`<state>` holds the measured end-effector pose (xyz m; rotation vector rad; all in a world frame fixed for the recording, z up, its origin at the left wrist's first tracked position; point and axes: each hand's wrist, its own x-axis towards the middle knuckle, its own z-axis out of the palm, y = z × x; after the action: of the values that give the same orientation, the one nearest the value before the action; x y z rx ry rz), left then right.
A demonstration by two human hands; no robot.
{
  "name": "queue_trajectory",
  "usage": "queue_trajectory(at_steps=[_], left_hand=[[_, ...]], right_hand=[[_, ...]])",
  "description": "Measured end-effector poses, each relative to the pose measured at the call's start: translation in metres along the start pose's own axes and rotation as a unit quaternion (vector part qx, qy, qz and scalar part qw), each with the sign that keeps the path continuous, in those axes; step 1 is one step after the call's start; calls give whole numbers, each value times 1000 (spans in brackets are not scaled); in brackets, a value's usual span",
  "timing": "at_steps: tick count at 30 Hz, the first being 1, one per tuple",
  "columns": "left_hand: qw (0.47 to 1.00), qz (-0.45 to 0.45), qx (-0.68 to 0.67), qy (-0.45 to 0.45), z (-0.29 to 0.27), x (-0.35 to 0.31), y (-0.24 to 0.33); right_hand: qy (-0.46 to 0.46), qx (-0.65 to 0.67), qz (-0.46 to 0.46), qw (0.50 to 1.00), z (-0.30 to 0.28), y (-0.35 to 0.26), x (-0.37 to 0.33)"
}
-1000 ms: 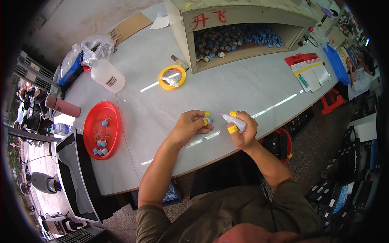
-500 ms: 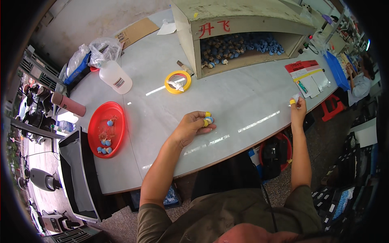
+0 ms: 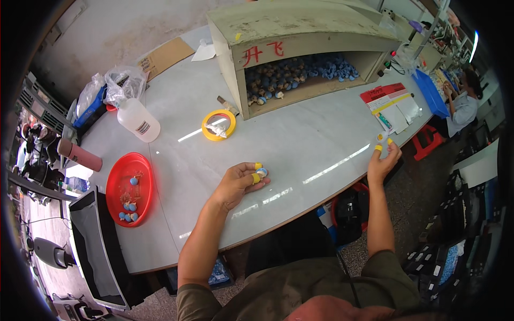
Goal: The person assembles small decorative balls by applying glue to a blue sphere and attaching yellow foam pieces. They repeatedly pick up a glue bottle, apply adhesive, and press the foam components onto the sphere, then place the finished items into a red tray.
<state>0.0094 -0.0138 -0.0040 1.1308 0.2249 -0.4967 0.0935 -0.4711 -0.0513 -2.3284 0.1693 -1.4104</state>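
Observation:
My left hand [image 3: 239,184], with yellow tape on thumb and fingertip, pinches a small blue and white figure piece [image 3: 262,173] just over the table. Farther right, near the table's edge, my right hand [image 3: 384,163] also wears yellow tape on two fingertips. At those tips is a small whitish, see-through scrap [image 3: 384,135] with a yellow spot; its kind is unclear. Left of my left hand, a red round tray [image 3: 149,184] holds several small blue-topped pieces [image 3: 134,181].
A beige open-fronted box [image 3: 226,80] full of blue pieces stands at the back. Yellow tape roll [image 3: 204,128], white bottle [image 3: 140,122], pink flask [image 3: 80,155] and black bin [image 3: 91,246] are to the left. Red-and-white papers [image 3: 383,95] and a blue tray [image 3: 430,95] lie right; a co-worker [image 3: 463,104] sits beyond.
The whole view has shifted, with the table lying lower and more to the left. My right thumb and finger have spread somewhat at the whitish scrap. The left hand keeps its pinch.

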Motion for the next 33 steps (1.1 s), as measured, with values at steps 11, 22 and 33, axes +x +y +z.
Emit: queue_trajectory(at_steps=[11,22,33], left_hand=[[1000,-18,-17,-15,0,3,4],[1000,-19,-19,10,-2,-1,1],[983,103,-102,117,4,8,-13]], right_hand=[[-246,33,-4,969,213,-44,102],[-278,-103,19,955,273,-74,134],[-482,543,237,646,91,-233,-6]])
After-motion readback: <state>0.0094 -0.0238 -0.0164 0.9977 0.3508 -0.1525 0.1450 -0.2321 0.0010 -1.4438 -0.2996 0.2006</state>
